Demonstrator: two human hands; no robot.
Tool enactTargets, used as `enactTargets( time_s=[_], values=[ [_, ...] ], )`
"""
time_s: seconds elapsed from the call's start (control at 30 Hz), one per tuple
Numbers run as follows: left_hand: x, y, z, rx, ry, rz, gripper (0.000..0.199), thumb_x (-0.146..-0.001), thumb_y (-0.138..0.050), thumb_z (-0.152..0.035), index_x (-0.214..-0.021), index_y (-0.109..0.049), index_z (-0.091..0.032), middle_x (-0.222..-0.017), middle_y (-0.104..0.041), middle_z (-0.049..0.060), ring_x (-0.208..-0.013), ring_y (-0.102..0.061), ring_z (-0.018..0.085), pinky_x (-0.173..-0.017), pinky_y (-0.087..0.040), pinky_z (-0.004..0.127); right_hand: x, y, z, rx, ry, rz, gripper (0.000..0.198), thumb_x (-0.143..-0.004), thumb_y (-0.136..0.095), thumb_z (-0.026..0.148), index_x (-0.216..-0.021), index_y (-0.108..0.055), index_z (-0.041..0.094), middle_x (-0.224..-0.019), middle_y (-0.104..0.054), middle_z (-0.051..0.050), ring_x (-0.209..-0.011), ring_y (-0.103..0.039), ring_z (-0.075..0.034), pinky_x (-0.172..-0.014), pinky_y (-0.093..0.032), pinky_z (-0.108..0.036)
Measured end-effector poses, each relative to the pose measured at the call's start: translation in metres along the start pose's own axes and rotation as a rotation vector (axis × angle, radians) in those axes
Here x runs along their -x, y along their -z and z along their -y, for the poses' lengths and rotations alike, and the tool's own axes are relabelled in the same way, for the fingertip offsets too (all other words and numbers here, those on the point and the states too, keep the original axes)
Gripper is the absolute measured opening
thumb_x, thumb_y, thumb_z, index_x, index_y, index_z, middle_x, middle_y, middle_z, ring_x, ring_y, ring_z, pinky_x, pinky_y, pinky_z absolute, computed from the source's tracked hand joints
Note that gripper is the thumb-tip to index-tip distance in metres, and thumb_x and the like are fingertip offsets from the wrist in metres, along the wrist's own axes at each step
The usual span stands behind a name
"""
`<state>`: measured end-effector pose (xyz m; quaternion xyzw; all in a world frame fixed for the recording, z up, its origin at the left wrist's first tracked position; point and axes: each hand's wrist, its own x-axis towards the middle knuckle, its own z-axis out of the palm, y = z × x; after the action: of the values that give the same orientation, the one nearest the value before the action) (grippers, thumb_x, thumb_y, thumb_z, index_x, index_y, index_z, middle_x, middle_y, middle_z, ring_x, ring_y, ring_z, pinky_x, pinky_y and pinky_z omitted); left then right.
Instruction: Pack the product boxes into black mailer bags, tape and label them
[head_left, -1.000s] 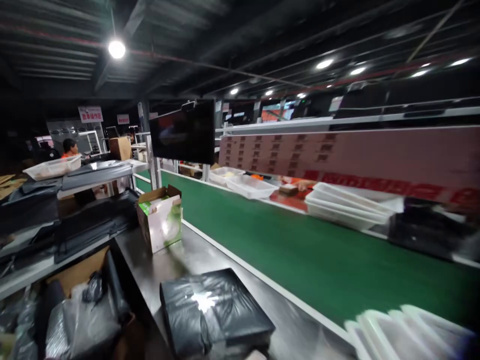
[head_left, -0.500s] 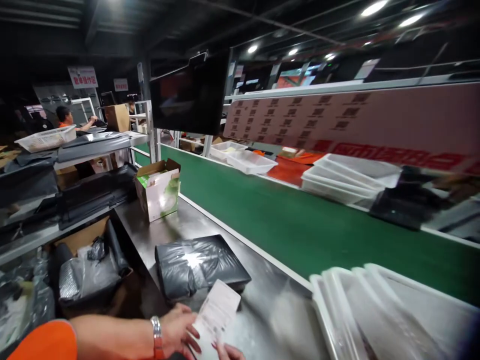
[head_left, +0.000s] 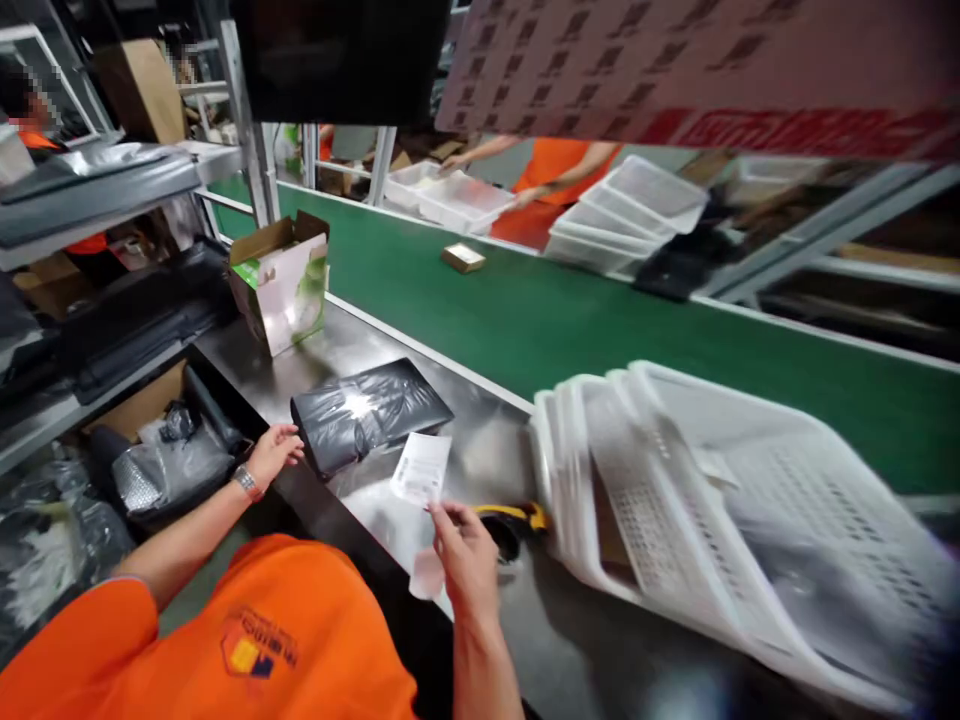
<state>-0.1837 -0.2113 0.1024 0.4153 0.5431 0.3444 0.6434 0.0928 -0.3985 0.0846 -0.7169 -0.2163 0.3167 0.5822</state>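
Observation:
My right hand (head_left: pixel 466 552) pinches the lower edge of a white printed label (head_left: pixel 422 466) between thumb and fingers. Just beyond the label lies a flat parcel wrapped in shiny black plastic (head_left: pixel 371 408) on the metal bench. Near the parcel's left end is my left hand (head_left: pixel 274 458), fingers stretched out and holding nothing. Below the label, a pale strip of paper (head_left: pixel 427 574) hangs by my right hand; whether it is joined to the label I cannot tell. A yellow and black tape dispenser (head_left: pixel 517 522) sits just right of my right hand, partly behind it.
Nested white plastic baskets (head_left: pixel 645 480) lean at the bench's right. A green conveyor belt (head_left: pixel 600 320) runs behind, carrying a small box (head_left: pixel 463 257). An open carton (head_left: pixel 279 290) stands at the back left; a bin with bubble wrap (head_left: pixel 157 470) is below. A co-worker (head_left: pixel 562 170) handles baskets across.
The view has tilted down. My left hand has left the label and moved left; my right hand still holds it. A small box and a co-worker's arms have come into view.

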Motion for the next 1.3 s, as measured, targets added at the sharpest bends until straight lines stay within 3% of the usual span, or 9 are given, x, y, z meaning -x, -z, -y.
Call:
enactTargets(
  time_s=[0.13, 0.33, 0.47, 0.6, 0.83, 0.97, 1.07, 1.17, 1.3],
  values=[
    [-0.024, 0.024, -0.004, 0.015, -0.045, -0.078, 0.039, -0.074, -0.089, -0.031, -0.104, -0.067, -0.018, -0.080, -0.077, 0.000, -0.071, -0.075, 0.015, -0.066, -0.057, 0.024, -0.005, -0.029, 0.029, 0.064, 0.040, 0.109, 0.062, -0.070, -0.086, 0.081, -0.078, -0.073, 0.021, -0.075, -0.070, -0.004, -0.068, -0.056, -0.018, -0.065, -0.045, -0.032],
    [-0.058, 0.027, -0.001, 0.007, -0.205, -0.069, 0.046, -0.074, -0.089, -0.046, -0.104, -0.068, -0.019, -0.084, -0.078, 0.002, -0.078, -0.078, 0.019, -0.068, -0.059, 0.028, -0.009, -0.065, 0.078, 0.008, 0.151, 0.347, 0.053, -0.082, -0.088, 0.072, -0.085, -0.073, 0.022, -0.081, -0.072, -0.002, -0.073, -0.057, -0.017, -0.068, -0.044, -0.029],
    [-0.085, 0.027, 0.002, -0.003, -0.308, -0.106, 0.050, -0.080, -0.085, -0.056, -0.110, -0.068, -0.020, -0.091, -0.078, 0.004, -0.084, -0.079, 0.021, -0.077, -0.063, 0.033, -0.042, -0.096, 0.068, 0.015, 0.107, 0.336, 0.053, -0.080, -0.085, 0.074, -0.083, -0.071, 0.022, -0.075, -0.068, -0.001, -0.069, -0.055, -0.017, -0.066, -0.043, -0.030],
    [-0.099, 0.017, 0.005, -0.200, -0.542, -0.142, 0.030, -0.098, -0.073, -0.045, -0.115, -0.072, -0.021, -0.101, -0.079, 0.007, -0.094, -0.079, 0.020, -0.086, -0.064, 0.034, -0.086, -0.120, 0.034, 0.316, 0.014, 0.235, 0.044, -0.073, -0.076, 0.067, -0.071, -0.067, 0.023, -0.071, -0.069, -0.002, -0.071, -0.061, -0.020, -0.073, -0.047, -0.033],
    [-0.110, -0.046, -0.001, -0.701, -1.138, 0.274, 0.022, -0.111, -0.061, -0.028, -0.120, -0.080, -0.020, -0.112, -0.080, 0.011, -0.109, -0.078, 0.025, -0.100, -0.065, 0.041, -0.103, -0.124, 0.009, 0.598, -0.089, 0.171, 0.018, -0.074, -0.071, 0.040, -0.064, -0.068, 0.025, -0.074, -0.078, -0.005, -0.078, -0.072, -0.025, -0.079, -0.049, -0.034],
    [-0.134, -0.070, -0.004, -1.072, -1.120, 0.567, 0.032, -0.108, -0.070, -0.030, -0.134, -0.079, -0.015, -0.138, -0.079, 0.019, -0.139, -0.071, 0.033, -0.120, -0.058, 0.052, -0.101, -0.129, 0.009, 0.698, -0.098, 0.125, 0.014, -0.080, -0.073, 0.032, -0.068, -0.072, 0.025, -0.077, -0.080, -0.005, -0.081, -0.073, -0.025, -0.076, -0.046, -0.032],
    [-0.151, -0.072, 0.000, -1.369, -0.985, 0.704, 0.071, -0.101, -0.081, -0.046, -0.158, -0.066, -0.007, -0.174, -0.055, 0.027, -0.169, -0.043, 0.045, -0.139, -0.037, 0.065, -0.100, -0.133, 0.008, 0.743, -0.102, 0.094, 0.015, -0.085, -0.077, 0.030, -0.072, -0.074, 0.024, -0.081, -0.082, -0.006, -0.083, -0.074, -0.025, -0.075, -0.043, -0.032],
    [-0.159, -0.066, 0.006, -1.520, -0.904, 0.723, 0.093, -0.105, -0.071, -0.060, -0.174, -0.047, -0.003, -0.189, -0.030, 0.026, -0.177, -0.025, 0.048, -0.144, -0.022, 0.069, -0.103, -0.131, 0.007, 0.829, -0.122, 0.108, 0.023, -0.091, -0.080, 0.037, -0.074, -0.075, 0.024, -0.081, -0.081, -0.007, -0.084, -0.073, -0.025, -0.074, -0.041, -0.033],
    [-0.160, -0.061, 0.008, -1.534, -0.924, 0.693, 0.104, -0.105, -0.066, -0.065, -0.177, -0.037, 0.005, -0.189, -0.020, 0.031, -0.179, -0.017, 0.049, -0.145, -0.012, 0.070, -0.103, -0.109, -0.001, 0.813, -0.177, 0.034, 0.040, -0.086, -0.089, 0.050, -0.064, -0.067, 0.024, -0.069, -0.074, -0.006, -0.073, -0.067, -0.024, -0.069, -0.038, -0.033]
  ],
)
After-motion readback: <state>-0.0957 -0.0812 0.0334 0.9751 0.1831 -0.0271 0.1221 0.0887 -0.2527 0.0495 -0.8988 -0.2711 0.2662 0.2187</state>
